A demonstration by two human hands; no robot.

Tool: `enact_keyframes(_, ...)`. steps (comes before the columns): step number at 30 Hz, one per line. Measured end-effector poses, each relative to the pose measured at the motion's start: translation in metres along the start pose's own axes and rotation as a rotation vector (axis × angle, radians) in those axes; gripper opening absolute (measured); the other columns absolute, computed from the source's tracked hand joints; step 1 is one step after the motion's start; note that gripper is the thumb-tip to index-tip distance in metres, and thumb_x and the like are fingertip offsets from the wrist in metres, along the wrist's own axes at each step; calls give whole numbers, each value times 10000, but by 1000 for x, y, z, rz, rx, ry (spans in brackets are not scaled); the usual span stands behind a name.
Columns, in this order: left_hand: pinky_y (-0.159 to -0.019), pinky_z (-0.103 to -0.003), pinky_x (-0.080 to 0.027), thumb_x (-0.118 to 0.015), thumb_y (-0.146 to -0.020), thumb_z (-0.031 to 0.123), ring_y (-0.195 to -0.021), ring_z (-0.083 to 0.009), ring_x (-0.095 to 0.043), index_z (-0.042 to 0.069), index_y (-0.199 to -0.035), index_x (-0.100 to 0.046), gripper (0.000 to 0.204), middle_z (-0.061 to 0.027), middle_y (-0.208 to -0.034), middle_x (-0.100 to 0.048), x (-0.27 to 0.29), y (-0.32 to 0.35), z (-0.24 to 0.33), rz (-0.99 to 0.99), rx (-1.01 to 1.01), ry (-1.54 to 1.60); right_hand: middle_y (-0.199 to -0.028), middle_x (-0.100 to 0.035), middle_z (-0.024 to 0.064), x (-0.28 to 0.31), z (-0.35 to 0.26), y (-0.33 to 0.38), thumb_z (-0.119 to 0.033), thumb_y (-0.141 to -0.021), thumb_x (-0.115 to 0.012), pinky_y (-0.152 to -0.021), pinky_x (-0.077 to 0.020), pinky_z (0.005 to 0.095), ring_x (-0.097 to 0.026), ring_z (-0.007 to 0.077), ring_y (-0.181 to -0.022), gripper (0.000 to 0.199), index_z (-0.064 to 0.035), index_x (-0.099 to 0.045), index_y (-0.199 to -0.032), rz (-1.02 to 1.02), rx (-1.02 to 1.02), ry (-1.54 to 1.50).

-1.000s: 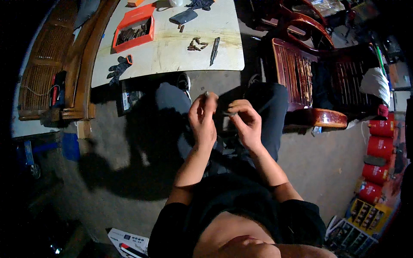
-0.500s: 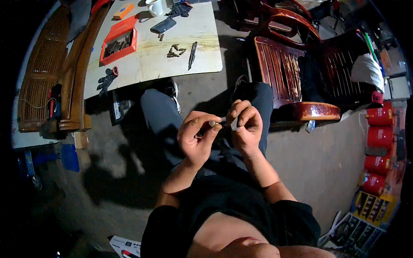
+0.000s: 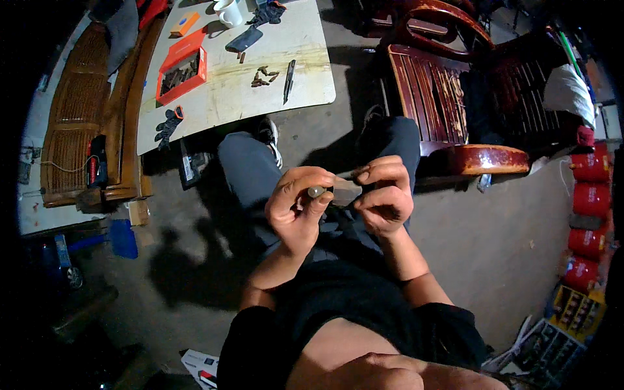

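Observation:
Above my lap, my left hand (image 3: 292, 207) is closed, with a small round-ended rod (image 3: 315, 192) pinched between thumb and fingers. The rest of that rod is hidden by the hand. A small pale, see-through piece, like thin film or paper (image 3: 346, 190), spans the gap between my hands. The fingers of my right hand (image 3: 389, 198) are bent and pinch its right edge. Its left edge meets the fingertips of my left hand. I cannot make out its exact kind.
Ahead stands a pale table (image 3: 214, 107) bearing an orange-red box (image 3: 184, 83) of dark pieces, several small brown pieces (image 3: 263, 78), a utility knife (image 3: 289, 81), a white mug (image 3: 227, 13) and a dark glove (image 3: 170, 127). A wooden chair (image 3: 426, 97) is at right, red cans (image 3: 590, 201) beyond it.
My right hand has moved slightly right, away from the left, and its fingers have shifted. The pale film-like piece now shows spread between both hands. The view has tilted a little.

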State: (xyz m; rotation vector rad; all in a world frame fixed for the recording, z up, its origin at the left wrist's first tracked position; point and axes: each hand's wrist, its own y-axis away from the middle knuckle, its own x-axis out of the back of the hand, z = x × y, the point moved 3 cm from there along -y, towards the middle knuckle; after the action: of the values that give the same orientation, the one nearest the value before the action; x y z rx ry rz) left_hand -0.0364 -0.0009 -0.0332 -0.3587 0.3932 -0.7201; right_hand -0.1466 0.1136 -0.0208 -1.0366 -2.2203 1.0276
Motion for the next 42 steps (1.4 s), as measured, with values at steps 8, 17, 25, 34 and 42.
enact_keyframes(8, -665, -215, -467, -720, -818, 36, -789, -138, -624, -6, -968, -659, 167, -92, -928, -667, -6, -3, -3, 8, 37, -21, -997, -559, 116, 0, 4, 6, -63, -697, -739, -733, -475, 329, -583, 238, -870, 136, -78, -653, -802, 35, -107, -135)
enact_keyframes(17, -611, -194, -429, -716, -800, -1, -741, -92, -591, 0, -940, -675, 147, -65, -902, -674, 2, -4, -7, -26, 99, -117, -987, -554, 120, -4, 14, 15, 30, -710, -668, -754, -473, 311, -571, 223, -873, 135, -51, -609, -800, 95, -225, -155)
enact_keyframes(25, -569, -185, -409, -734, -779, -3, -670, -59, -550, -9, -909, -680, 140, -47, -870, -663, 4, -3, -5, -27, 128, -176, -947, -557, 118, -8, 13, 13, 25, -726, -680, -719, -464, 313, -574, 226, -837, 134, -41, -590, -801, 108, -257, -148)
enact_keyframes(34, -635, -232, -471, -726, -770, -31, -733, -111, -609, -15, -892, -675, 133, -70, -865, -684, 1, -7, 2, -35, 188, -240, -947, -610, 107, -8, 10, 10, -47, -609, -739, -675, -499, 345, -599, 278, -807, 318, -68, -603, -896, -73, 41, 282)
enact_keyframes(42, -656, -238, -477, -731, -754, -42, -744, -118, -614, -21, -900, -687, 154, -67, -852, -680, 5, -7, -5, -21, 201, -154, -921, -629, 124, -12, 11, 11, 9, -727, -715, -682, -499, 313, -614, 237, -773, 274, -5, -574, -961, 10, -239, -15)
